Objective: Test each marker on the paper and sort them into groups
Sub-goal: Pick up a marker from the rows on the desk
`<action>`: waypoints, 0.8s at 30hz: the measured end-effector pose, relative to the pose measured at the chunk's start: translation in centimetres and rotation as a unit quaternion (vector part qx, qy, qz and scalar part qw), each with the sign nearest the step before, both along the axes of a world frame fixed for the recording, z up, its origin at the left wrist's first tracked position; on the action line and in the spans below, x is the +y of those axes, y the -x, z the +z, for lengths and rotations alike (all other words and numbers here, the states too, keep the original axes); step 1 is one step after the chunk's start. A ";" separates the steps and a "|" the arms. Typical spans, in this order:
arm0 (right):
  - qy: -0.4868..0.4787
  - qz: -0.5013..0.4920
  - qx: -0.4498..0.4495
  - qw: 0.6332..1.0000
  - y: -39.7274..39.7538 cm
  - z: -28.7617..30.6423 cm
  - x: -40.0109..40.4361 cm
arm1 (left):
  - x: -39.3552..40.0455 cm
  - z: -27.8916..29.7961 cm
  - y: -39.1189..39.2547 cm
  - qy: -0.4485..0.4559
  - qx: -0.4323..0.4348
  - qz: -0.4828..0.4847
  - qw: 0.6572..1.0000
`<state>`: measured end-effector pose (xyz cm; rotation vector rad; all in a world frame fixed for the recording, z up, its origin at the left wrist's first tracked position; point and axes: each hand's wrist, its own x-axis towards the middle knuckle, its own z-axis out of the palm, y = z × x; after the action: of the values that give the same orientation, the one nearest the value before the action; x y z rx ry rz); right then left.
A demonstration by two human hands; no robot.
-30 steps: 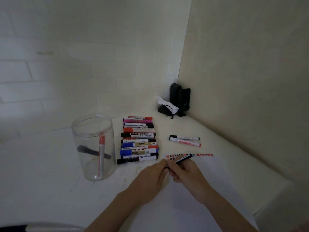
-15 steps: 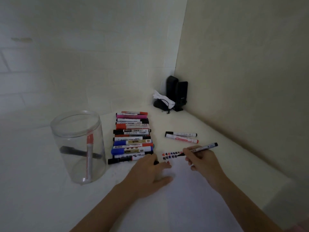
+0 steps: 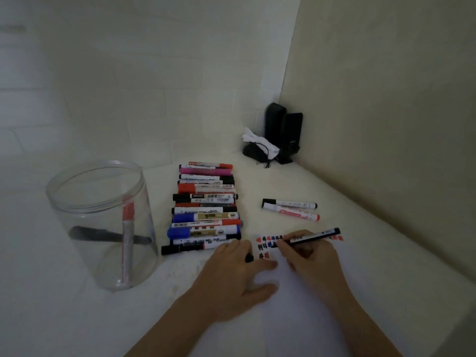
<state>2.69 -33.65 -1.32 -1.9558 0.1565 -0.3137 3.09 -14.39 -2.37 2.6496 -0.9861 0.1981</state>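
plain indoor corner, maybe a home or office: white brick wall [image 3: 103, 99], pale tabletop [image 3: 373, 240], small black speakers [image 3: 283, 132]

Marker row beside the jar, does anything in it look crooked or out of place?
Mostly tidy. Only the nearest black marker lies slightly slanted, sticking out left of the row, its right end hidden under the left hand.

Bare table [image 3: 373, 253] beyond marker pair [image 3: 289, 209]
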 end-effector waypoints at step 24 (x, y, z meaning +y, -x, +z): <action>0.060 0.001 -0.026 0.998 0.5 -0.5 0.4 | 0.0 -0.6 -0.3 0.028 -0.025 -0.002 0.999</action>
<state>2.23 -33.29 -1.81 -2.0638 0.1026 -0.3800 3.39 -14.43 -3.01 2.6031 -0.9855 0.2883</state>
